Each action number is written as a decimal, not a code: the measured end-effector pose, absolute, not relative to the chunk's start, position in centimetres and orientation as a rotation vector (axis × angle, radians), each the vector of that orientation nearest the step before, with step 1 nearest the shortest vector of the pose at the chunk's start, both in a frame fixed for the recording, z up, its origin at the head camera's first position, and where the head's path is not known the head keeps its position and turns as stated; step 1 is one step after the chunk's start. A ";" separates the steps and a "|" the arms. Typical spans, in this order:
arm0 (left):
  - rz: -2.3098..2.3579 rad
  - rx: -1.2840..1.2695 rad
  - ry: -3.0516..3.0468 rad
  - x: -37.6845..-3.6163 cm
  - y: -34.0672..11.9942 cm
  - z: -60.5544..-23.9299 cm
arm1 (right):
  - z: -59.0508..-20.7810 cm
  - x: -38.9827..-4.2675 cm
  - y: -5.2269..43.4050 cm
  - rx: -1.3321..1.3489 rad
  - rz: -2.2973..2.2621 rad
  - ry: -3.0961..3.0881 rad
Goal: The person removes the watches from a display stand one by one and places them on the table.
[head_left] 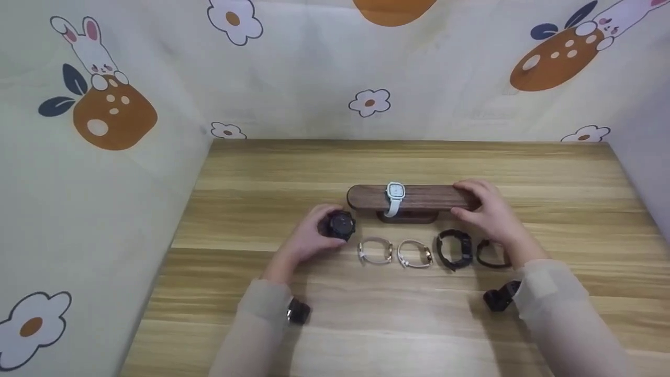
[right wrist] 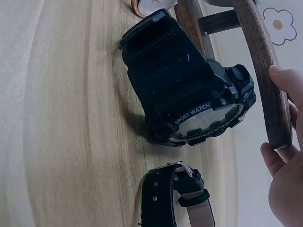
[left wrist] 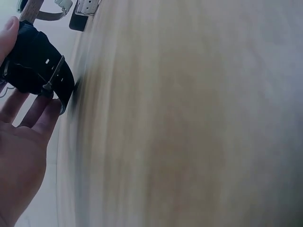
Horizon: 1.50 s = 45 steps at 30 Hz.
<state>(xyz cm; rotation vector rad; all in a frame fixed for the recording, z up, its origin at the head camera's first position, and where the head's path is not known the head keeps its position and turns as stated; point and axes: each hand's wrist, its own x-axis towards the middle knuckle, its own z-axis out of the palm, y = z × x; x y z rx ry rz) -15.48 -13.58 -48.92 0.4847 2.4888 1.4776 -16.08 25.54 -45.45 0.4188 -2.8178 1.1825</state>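
I am gripping a black watch (head_left: 341, 225) in my left hand (head_left: 313, 238), fingers curled around its strap just left of the wooden stand (head_left: 366, 197), while my right hand (head_left: 487, 212) is holding the stand's right end, thumb and fingers wrapped over the bar. I judge the next move calls for lifting the watch up onto the bar beside the white watch (head_left: 394, 197)

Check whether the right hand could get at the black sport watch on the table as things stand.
Probably yes: the right hand rests on the wooden stand, and the sport watch lies just below it, uncovered, with nothing between.
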 end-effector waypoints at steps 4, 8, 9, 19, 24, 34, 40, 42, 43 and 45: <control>1.409 0.452 2.463 -15.2 -14.0 -48.7 | -45.4 -16.0 25.5 0.420 1.190 -2.822; 1.349 0.451 2.460 -15.0 -14.2 -48.6 | -45.3 -15.9 25.4 0.391 1.204 -2.841; 1.340 0.467 2.464 -15.0 -14.2 -48.6 | -45.3 -15.8 25.4 0.386 1.202 -2.845; 1.201 0.630 2.546 -14.7 -14.3 -48.5 | -45.3 -15.9 25.5 0.402 1.141 -2.821; 1.148 0.682 2.562 -14.5 -14.3 -48.7 | -45.4 -15.9 25.5 0.415 1.135 -2.824; 1.069 0.797 2.591 -14.8 -14.0 -49.1 | -45.3 -15.7 25.5 0.387 1.142 -2.850; 1.004 0.853 2.609 -14.9 -13.8 -49.1 | -45.1 -15.7 25.5 0.365 1.143 -2.881; 0.984 0.867 2.617 -14.9 -13.8 -49.1 | -45.1 -15.7 25.4 0.367 1.141 -2.877; 0.975 0.873 2.621 -14.9 -13.8 -49.0 | -45.1 -15.7 25.4 0.369 1.139 -2.871; 0.959 0.888 2.630 -14.9 -13.8 -49.0 | -45.2 -15.7 25.4 0.374 1.144 -2.856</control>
